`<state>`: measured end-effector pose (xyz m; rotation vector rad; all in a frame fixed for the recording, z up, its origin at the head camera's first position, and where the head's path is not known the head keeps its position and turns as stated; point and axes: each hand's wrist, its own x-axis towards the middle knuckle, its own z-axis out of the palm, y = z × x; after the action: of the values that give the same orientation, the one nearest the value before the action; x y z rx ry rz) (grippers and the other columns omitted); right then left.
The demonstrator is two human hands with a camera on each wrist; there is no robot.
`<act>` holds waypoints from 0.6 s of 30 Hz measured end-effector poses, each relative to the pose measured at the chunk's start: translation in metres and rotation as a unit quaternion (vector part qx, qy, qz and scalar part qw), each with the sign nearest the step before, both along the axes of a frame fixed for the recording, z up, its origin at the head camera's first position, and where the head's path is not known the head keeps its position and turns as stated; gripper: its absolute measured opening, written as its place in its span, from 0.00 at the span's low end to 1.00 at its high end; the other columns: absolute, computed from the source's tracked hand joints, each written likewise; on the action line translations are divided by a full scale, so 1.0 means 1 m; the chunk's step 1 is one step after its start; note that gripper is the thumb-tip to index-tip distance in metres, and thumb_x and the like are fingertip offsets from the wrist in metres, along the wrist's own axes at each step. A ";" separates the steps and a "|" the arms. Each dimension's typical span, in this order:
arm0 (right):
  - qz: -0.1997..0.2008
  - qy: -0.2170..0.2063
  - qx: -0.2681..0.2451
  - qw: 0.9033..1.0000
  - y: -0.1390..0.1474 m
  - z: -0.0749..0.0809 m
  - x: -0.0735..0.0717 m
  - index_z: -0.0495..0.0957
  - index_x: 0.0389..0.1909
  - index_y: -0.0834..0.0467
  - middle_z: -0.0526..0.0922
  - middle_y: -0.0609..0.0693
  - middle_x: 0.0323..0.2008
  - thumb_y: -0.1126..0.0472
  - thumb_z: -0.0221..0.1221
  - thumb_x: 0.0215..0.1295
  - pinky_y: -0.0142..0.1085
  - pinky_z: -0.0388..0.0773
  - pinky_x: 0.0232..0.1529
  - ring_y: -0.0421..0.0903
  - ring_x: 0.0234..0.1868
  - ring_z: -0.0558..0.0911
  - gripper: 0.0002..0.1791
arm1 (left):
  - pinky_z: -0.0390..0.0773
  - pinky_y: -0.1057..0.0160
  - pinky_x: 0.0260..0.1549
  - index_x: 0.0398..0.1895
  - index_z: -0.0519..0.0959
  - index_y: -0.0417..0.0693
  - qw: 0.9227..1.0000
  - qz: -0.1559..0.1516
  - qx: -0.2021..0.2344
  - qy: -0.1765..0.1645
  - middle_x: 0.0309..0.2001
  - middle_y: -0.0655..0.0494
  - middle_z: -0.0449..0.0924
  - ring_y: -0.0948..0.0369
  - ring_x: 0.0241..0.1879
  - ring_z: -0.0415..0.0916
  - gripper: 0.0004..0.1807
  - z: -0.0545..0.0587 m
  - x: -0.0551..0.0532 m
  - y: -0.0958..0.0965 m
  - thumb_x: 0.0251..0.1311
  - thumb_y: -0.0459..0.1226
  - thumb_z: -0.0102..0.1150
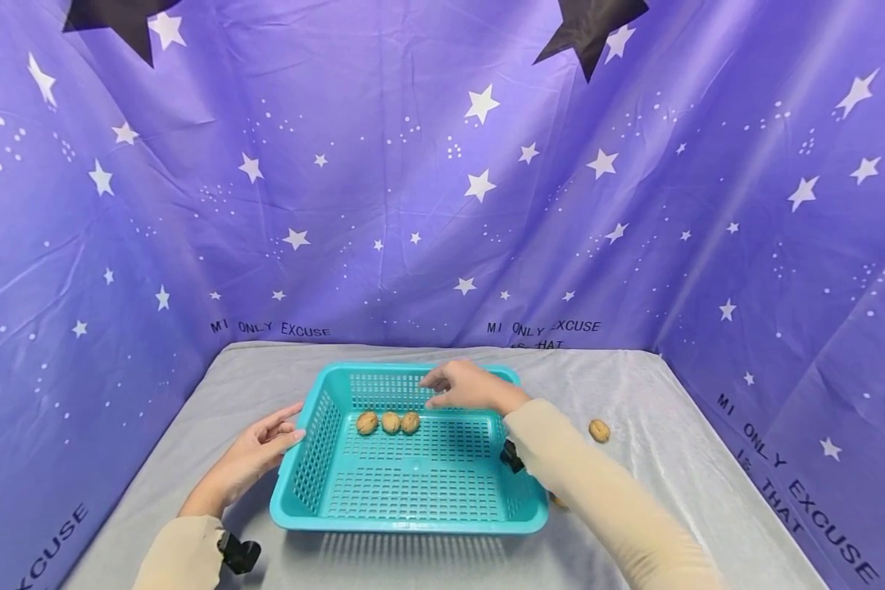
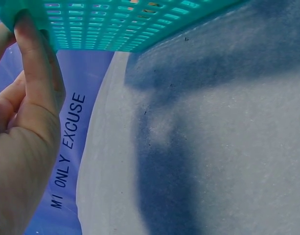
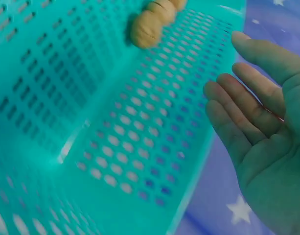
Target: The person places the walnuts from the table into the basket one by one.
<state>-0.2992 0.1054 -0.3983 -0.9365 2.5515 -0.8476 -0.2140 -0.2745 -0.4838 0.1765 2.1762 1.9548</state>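
Observation:
A turquoise perforated plastic basket (image 1: 413, 525) sits in front of me. Three walnuts lie in a row inside it, toward the far left: a left one (image 1: 367, 423), a middle one (image 1: 391, 422) and a right one (image 1: 410, 422). My left hand (image 1: 254, 451) holds the basket's left rim, and the left wrist view shows its fingers (image 2: 30, 63) at the rim. Over the far right part of the basket hovers my right hand (image 1: 472, 387), with loosely bent, spread fingers (image 3: 228, 110) and nothing in them.
To the right of the basket, a walnut (image 1: 600, 430) lies on the grey cloth (image 1: 678, 459). Another brownish piece (image 1: 558, 501) peeks out by the basket's right side, mostly hidden by the right sleeve. Purple star-printed curtains (image 1: 383, 197) enclose the back and sides.

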 end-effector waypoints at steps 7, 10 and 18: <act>-0.021 0.060 0.004 0.998 0.042 0.024 0.004 0.78 0.61 0.63 0.81 0.56 0.57 0.54 0.67 0.65 0.44 0.78 0.58 0.51 0.56 0.81 0.27 | 0.81 0.58 0.49 0.79 0.53 0.40 1.000 -0.004 -0.001 0.005 0.53 0.44 0.76 0.58 0.48 0.79 0.38 -0.001 -0.001 0.000 0.71 0.38 0.58; -0.036 0.091 0.006 0.995 0.063 0.029 0.007 0.79 0.60 0.61 0.83 0.55 0.55 0.53 0.68 0.65 0.45 0.79 0.55 0.51 0.55 0.82 0.25 | 0.81 0.58 0.50 0.79 0.53 0.41 1.000 -0.005 0.002 0.005 0.54 0.43 0.76 0.58 0.49 0.79 0.38 -0.001 -0.001 0.000 0.71 0.38 0.58; -0.075 0.104 -0.002 0.992 0.115 0.028 0.011 0.80 0.58 0.63 0.84 0.56 0.53 0.57 0.68 0.65 0.48 0.81 0.52 0.54 0.53 0.82 0.23 | 0.81 0.58 0.50 0.79 0.53 0.41 1.000 -0.007 0.000 0.005 0.54 0.42 0.76 0.57 0.49 0.79 0.38 -0.002 -0.001 0.000 0.71 0.38 0.58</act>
<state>-0.2878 0.2208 -0.3708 -0.8851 2.8305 -0.8358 -0.2151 -0.2748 -0.4860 0.2013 2.1740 1.9511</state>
